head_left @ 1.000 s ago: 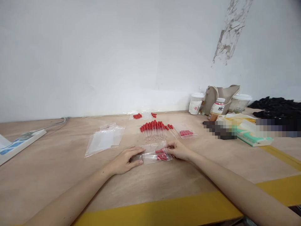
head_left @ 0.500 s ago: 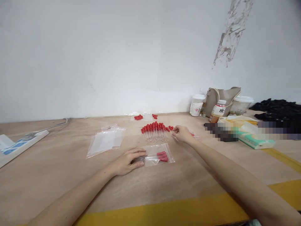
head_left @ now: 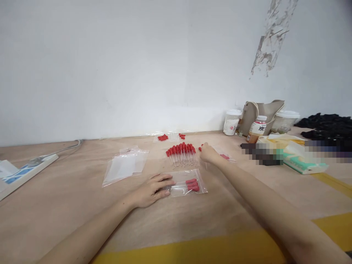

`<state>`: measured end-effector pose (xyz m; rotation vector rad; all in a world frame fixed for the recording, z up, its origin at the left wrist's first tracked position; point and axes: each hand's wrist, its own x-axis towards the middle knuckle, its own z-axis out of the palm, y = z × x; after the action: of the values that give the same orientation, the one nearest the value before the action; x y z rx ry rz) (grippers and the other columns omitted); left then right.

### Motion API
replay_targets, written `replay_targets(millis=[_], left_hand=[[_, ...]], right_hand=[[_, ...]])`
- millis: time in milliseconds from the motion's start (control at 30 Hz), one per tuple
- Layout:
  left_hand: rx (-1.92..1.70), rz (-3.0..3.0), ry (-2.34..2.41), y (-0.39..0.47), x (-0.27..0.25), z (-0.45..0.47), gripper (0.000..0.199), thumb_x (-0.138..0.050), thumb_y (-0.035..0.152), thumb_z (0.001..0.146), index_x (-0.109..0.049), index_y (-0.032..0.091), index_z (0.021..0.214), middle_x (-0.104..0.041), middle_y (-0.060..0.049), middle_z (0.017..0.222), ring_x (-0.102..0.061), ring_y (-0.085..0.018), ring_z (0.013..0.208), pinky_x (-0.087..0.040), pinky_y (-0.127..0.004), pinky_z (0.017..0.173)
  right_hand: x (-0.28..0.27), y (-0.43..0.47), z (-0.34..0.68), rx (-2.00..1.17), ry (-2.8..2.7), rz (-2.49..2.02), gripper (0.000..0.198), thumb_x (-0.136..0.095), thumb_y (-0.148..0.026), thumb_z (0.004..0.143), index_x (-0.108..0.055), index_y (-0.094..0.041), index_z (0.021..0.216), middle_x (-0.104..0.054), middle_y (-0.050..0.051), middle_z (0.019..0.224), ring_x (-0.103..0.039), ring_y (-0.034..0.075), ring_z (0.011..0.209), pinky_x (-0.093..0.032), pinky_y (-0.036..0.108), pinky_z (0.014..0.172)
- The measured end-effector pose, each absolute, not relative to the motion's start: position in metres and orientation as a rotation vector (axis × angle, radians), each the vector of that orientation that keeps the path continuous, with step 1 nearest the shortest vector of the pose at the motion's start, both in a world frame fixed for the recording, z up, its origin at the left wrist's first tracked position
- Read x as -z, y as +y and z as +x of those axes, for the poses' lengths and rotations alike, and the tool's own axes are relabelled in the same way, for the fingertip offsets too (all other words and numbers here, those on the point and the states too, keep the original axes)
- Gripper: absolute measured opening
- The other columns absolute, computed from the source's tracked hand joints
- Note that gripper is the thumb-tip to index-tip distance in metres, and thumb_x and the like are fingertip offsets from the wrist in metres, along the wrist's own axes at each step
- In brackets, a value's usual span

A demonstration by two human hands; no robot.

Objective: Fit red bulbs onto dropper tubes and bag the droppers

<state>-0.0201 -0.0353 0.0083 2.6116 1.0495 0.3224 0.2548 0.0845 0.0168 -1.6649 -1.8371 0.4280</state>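
My left hand [head_left: 154, 190] lies with its fingers stretched out and apart over the left end of a clear zip bag [head_left: 178, 193]. Several glass droppers with red bulbs [head_left: 192, 185] are inside that bag, their thin ends partly under my fingertips. Behind the bag, a row of red-bulbed droppers [head_left: 181, 152] is spread like a fan on the table. To the right of the row, my right hand [head_left: 207, 154] is closed, seemingly round a dropper [head_left: 207, 165] whose pale tube shows below it. A red bulb shows at its fingertips, which are mostly hidden.
Flat empty zip bags [head_left: 125, 165] lie at left. Loose red bulbs [head_left: 163, 137] rest on plastic by the wall. Another bag with red bulbs [head_left: 224, 156] is beyond my right wrist. A power strip [head_left: 30, 172] stands far left; cups, a bottle [head_left: 257, 129] and a tissue pack [head_left: 302, 161] stand right.
My right hand has turned and closed more, its fingertips now hidden from view. The left hand stays on the bag; the whole view has shifted slightly.
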Motion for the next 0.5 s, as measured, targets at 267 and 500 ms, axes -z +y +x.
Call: replay_targets(millis=[267,500], left_hand=[[-0.31,2.648,1.076,-0.037,-0.01,-0.018,0.038,-0.036,0.041,0.089,-0.04,0.033,0.126,-0.037,0.0,0.133,-0.033,-0.021,0.122,-0.027,-0.036,0.101],[-0.28,2.676,1.084,-0.035,-0.008,-0.018,0.038,-0.035,0.04,0.089,-0.04,0.032,0.126,-0.037,0.0,0.134,-0.033,-0.02,0.122,-0.026,-0.036,0.101]], right_hand=[[0.009,0.028,0.275,-0.779,-1.41,-1.316,0.058,-0.05,-0.02,0.071,-0.022,-0.018,0.122,-0.045,-0.006,0.059,-0.051,0.013,0.042,-0.043,0.024,0.037],[0.021,0.023,0.268,-1.004,-1.024,-1.167,0.039,-0.047,-0.014,0.07,-0.026,-0.025,0.101,-0.044,-0.005,0.07,-0.055,0.01,0.045,-0.051,0.025,0.043]])
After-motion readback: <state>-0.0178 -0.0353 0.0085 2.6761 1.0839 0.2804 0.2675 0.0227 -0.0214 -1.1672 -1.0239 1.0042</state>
